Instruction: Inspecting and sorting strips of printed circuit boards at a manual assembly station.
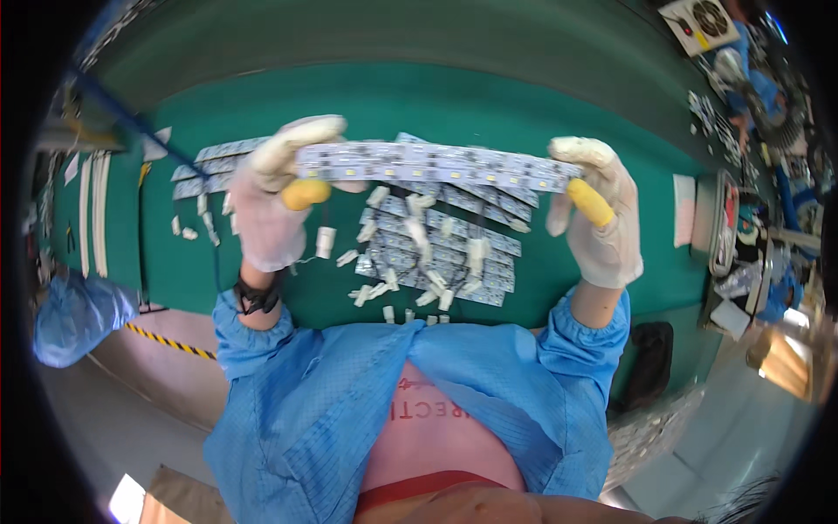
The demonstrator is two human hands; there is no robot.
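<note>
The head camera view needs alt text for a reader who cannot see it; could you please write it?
A person's left hand and right hand, both white-gloved, hold a long circuit board strip by its ends above a green table. On the table lie more strips and white connectors.

Held strip (pixel 436 163) over strip pile (pixel 452 249) on bench (pixel 436 100).

Worn on my head, the left of two side-by-side fisheye cameras looks steeply down over my light-blue cloth smock (pixel 305 410), which fills the lower part of the view. It faces the flat, dark-green worktop (pixel 541 113), near enough that my white-gloved left hand (pixel 272 210) and white-gloved right hand (pixel 608 223) span the middle. Its wide round field bends the worktop's far edge into an arc and reaches the smooth grey floor (pixel 724 445) at lower right.
</note>
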